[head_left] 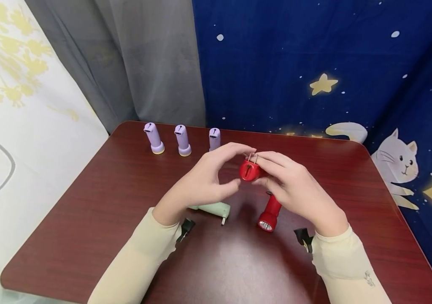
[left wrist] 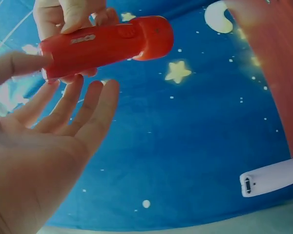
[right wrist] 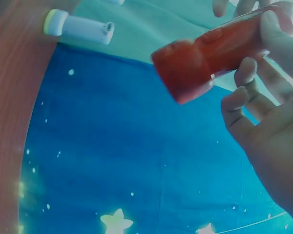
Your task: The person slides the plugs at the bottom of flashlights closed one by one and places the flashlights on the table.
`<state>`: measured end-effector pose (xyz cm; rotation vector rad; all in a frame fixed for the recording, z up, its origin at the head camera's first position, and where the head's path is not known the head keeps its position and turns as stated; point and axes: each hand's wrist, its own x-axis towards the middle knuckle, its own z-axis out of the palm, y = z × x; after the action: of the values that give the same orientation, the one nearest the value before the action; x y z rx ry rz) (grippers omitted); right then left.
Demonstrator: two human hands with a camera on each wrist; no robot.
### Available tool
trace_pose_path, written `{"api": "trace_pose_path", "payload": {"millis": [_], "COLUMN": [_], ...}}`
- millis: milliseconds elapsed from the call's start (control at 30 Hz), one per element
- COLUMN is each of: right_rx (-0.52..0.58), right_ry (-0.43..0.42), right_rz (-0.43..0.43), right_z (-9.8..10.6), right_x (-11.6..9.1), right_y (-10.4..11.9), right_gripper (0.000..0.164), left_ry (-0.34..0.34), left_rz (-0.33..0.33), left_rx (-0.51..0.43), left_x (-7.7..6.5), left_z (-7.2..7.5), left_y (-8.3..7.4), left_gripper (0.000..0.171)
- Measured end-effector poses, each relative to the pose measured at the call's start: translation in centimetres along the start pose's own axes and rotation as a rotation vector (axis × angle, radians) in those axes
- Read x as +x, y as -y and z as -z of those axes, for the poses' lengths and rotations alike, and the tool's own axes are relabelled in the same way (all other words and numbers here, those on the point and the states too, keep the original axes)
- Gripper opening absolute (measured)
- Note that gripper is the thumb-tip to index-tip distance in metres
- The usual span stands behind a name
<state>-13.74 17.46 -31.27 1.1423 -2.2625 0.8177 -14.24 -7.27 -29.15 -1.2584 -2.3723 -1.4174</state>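
A red rechargeable flashlight (head_left: 249, 170) is held up above the table, its tail end with two metal plug prongs facing me in the head view. My right hand (head_left: 290, 185) grips it between thumb and fingers, as the right wrist view shows with the flashlight's body (right wrist: 234, 44). Around the tail end, my left hand (head_left: 204, 177) has its fingers spread and loosely bent. In the left wrist view the left thumb (left wrist: 27, 66) overlaps the tail end; whether it touches I cannot tell.
Below my hands on the brown table (head_left: 87, 211) lie a second red flashlight (head_left: 271, 213) and a pale green flashlight (head_left: 216, 209) with its prongs out. Three purple flashlights (head_left: 154, 138) stand along the back, the rightmost partly behind my left hand.
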Motion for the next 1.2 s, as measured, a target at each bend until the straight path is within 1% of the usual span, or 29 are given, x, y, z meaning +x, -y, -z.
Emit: {"api": "trace_pose_path", "payload": {"millis": [100, 167, 233, 300, 400, 467, 567, 667, 800, 867, 967, 1100, 1200], "right_rx": [0.089, 0.138, 0.189, 0.232, 0.277, 0.284, 0.288, 0.360, 0.469, 0.468, 0.441, 0.397, 0.317], "right_ry": [-0.020, -0.023, -0.023, -0.027, -0.044, -0.055, -0.082, -0.100, -0.100, -0.104, -0.127, -0.175, -0.187], "right_rz": [0.016, 0.019, 0.011, -0.005, -0.026, -0.036, -0.066, -0.124, -0.210, -0.234, -0.232, -0.185, -0.138], "right_z": [0.3, 0.4, 0.7, 0.9, 1.1, 1.0, 0.6, 0.1, -0.3, -0.5, -0.9, -1.5, -1.6], "right_x": [0.2, 0.4, 0.5, 0.7, 0.7, 0.7, 0.4, 0.2, 0.1, 0.0, -0.2, -0.4, -0.6], "right_y": [0.5, 0.8, 1.3, 1.8, 2.6, 3.0, 3.5, 4.0, 4.5, 4.8, 4.9, 4.9, 4.9], "right_gripper": [0.055, 0.056, 0.058, 0.061, 0.066, 0.066, 0.064, 0.062, 0.067, 0.068, 0.068, 0.072, 0.071], "left_ry": [-0.011, -0.038, -0.068, -0.094, -0.137, -0.186, -0.284, -0.372, -0.448, -0.469, -0.495, -0.514, -0.512], "left_rz": [-0.022, -0.010, 0.008, 0.029, 0.070, 0.101, 0.130, 0.105, 0.051, 0.045, 0.052, 0.073, 0.078], "left_rx": [0.017, 0.018, 0.037, 0.064, 0.091, 0.100, 0.095, 0.103, 0.189, 0.232, 0.270, 0.262, 0.237], "left_x": [-0.5, -0.9, -1.1, -1.4, -1.7, -2.0, -2.6, -3.1, -3.6, -3.7, -3.7, -3.7, -3.7], "left_z": [-0.1, -0.2, -0.4, -0.6, -1.2, -1.7, -2.5, -3.4, -4.2, -4.5, -5.0, -5.5, -5.8], "left_y": [-0.9, -1.5, -1.9, -2.1, -2.1, -2.2, -2.6, -3.1, -3.4, -3.5, -3.5, -3.3, -3.0], "left_gripper": [0.065, 0.074, 0.078, 0.078, 0.072, 0.068, 0.065, 0.062, 0.057, 0.055, 0.055, 0.054, 0.051]}}
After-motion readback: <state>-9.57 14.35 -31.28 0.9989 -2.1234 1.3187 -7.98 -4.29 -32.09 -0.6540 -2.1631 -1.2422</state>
